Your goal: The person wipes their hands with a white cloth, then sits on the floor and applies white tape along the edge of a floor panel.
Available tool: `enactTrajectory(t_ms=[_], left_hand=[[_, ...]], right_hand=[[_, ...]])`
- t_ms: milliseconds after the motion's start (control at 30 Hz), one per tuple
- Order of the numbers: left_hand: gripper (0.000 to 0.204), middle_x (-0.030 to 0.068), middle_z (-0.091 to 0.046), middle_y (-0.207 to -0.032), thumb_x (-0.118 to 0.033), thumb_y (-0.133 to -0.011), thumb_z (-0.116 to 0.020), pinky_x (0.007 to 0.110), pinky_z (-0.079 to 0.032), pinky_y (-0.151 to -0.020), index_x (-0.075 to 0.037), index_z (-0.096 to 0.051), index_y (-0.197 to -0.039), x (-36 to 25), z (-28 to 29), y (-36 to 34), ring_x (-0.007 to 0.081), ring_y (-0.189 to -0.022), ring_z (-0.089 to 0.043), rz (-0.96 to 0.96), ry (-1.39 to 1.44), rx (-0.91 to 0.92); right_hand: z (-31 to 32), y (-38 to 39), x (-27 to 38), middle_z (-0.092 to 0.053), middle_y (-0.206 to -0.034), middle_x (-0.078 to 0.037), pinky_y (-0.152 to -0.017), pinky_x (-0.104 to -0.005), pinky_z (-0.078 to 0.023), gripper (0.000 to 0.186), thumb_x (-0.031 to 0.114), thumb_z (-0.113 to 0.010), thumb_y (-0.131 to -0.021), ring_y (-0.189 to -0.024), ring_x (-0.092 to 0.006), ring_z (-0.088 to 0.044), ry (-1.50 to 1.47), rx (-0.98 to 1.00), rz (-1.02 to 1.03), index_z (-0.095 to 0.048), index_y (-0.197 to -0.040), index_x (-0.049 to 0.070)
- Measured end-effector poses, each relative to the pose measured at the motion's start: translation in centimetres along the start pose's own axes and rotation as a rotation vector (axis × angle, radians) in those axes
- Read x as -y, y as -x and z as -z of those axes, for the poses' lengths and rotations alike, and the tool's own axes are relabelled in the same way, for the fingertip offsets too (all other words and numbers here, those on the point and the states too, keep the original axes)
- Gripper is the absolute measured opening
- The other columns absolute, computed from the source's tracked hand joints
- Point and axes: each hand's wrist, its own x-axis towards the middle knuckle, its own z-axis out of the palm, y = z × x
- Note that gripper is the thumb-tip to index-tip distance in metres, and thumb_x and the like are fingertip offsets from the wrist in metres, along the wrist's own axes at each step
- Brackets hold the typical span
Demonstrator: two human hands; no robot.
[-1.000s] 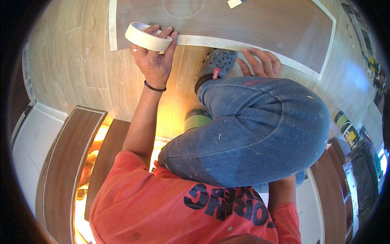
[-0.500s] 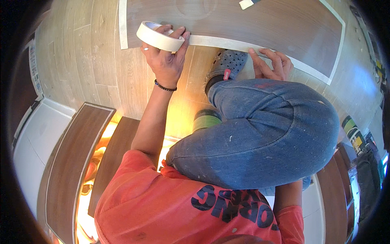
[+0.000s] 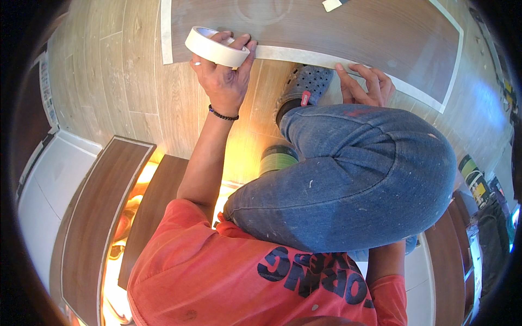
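Note:
My left hand (image 3: 224, 81) is closed around a roll of cream masking tape (image 3: 217, 52), with fingers through its ring. From the roll, a strip of tape (image 3: 293, 55) runs right along the near edge of a brown wood-grain panel (image 3: 326, 32). My right hand (image 3: 370, 87) is at that edge, right of my shoe; its fingers are apart, some bent, and a fingertip touches the strip. Pale tape also borders the panel's left and right sides. Part of my right hand and forearm is hidden behind my bent knee (image 3: 375, 174).
Wood-look floor (image 3: 136, 81) surrounds the panel. Brown steps with pale edging (image 3: 103, 217) and a bright glow between them descend at lower left. A small pale-tipped object (image 3: 331, 5) lies on the panel. Bags and a green-banded roll (image 3: 468, 165) stand at far right.
Both hands stay nearly where they were along the panel edge. The whole picture shifts very slightly; the tape roll remains in my left hand.

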Motion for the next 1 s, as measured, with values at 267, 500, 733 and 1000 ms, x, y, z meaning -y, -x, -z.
enactTrajectory(t_ms=[267, 500, 733, 1000], left_hand=[[0.027, 0.0022, -0.068, -0.113, -0.019, -0.076, -0.088, 0.043, -0.044, -0.091, -0.021, -0.080, -0.101, -0.3, -0.4, -0.5, 0.0270, -0.107, -0.059, 0.008, 0.068, -0.002], [0.025, 0.0050, -0.071, -0.109, -0.014, -0.075, -0.089, 0.041, -0.048, -0.088, -0.017, -0.081, -0.099, -1.0, 0.7, -0.4, 0.0258, -0.105, -0.063, 0.047, -0.025, -0.008], [0.029, 0.0047, -0.066, -0.109, -0.021, -0.075, -0.087, 0.042, -0.039, -0.082, -0.019, -0.079, -0.103, -1.2, 0.6, -0.3, 0.0279, -0.097, -0.055, 0.020, -0.068, 0.004], [0.040, 0.0085, -0.066, -0.118, -0.036, -0.084, -0.083, 0.044, -0.042, -0.093, -0.012, -0.077, -0.115, -2.1, 2.1, -1.6, 0.0316, -0.109, -0.056, 0.085, 0.008, 0.139]], right_hand=[[-0.4, 0.1, 0.1, -0.061, -0.131, 0.008, -0.108, -0.0465, -0.040, 0.041, 0.023, -0.079, -0.092, -0.120, -0.0216, -0.052, 0.087, -0.071, 0.078, -0.071, -0.131, 0.029], [-2.2, -3.2, 3.0, -0.060, -0.133, 0.008, -0.102, -0.0442, -0.041, 0.050, 0.020, -0.079, -0.083, -0.116, -0.0214, -0.054, 0.014, -0.102, 0.298, -0.070, -0.132, 0.025], [-5.6, -5.0, 6.6, -0.057, -0.134, 0.003, -0.107, -0.0483, -0.036, 0.058, 0.033, -0.069, -0.082, -0.121, -0.0254, -0.050, 0.057, -0.190, 0.386, -0.064, -0.139, 0.029], [-6.0, -4.6, 8.2, -0.052, -0.136, 0.001, -0.108, -0.0503, -0.032, 0.046, 0.031, -0.066, -0.088, -0.122, -0.0267, -0.046, 0.119, -0.185, 0.321, -0.066, -0.135, 0.030]])
